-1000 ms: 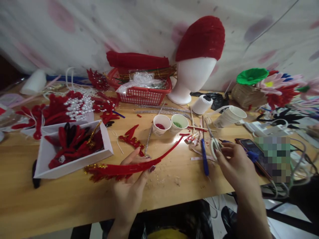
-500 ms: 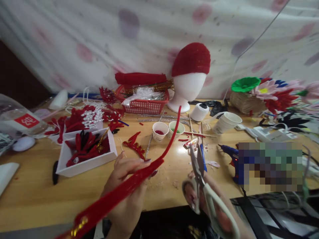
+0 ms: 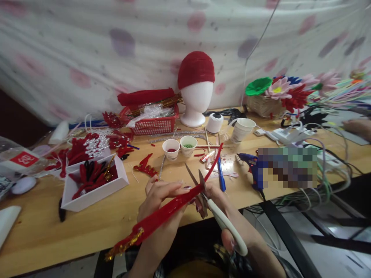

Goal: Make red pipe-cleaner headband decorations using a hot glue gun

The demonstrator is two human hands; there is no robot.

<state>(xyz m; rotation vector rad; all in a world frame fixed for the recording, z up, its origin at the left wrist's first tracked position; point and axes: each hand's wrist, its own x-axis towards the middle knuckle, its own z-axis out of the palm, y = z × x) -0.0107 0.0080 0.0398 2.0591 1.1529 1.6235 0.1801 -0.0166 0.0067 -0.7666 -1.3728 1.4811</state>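
Between the fingers of my left hand (image 3: 162, 208) lies a long red fuzzy strip (image 3: 162, 212), likely bundled pipe cleaners, wrapped with gold tinsel at its near end. One thin red stem (image 3: 214, 164) sticks out past its far end. My right hand (image 3: 220, 208) grips white-handled scissors (image 3: 224, 224). Their blades are parted and meet the strip's far end, where the thin stem comes out. My right fingers are partly hidden behind the handles. Just beyond my hands stand a paper cup of red beads (image 3: 171, 148) and one of green beads (image 3: 188, 146).
A white box (image 3: 94, 183) of red and black pieces sits left. Behind are a red basket (image 3: 153, 125) and a white foam head (image 3: 197, 100) in a red cap. To the right lie a blue glue gun (image 3: 253, 166) and cables. Another person's hand (image 3: 358, 129) shows at far right.
The scissors have moved left from beside the strip onto its far end. My view has shifted right, and the strip's gold-wrapped near end now shows fully.
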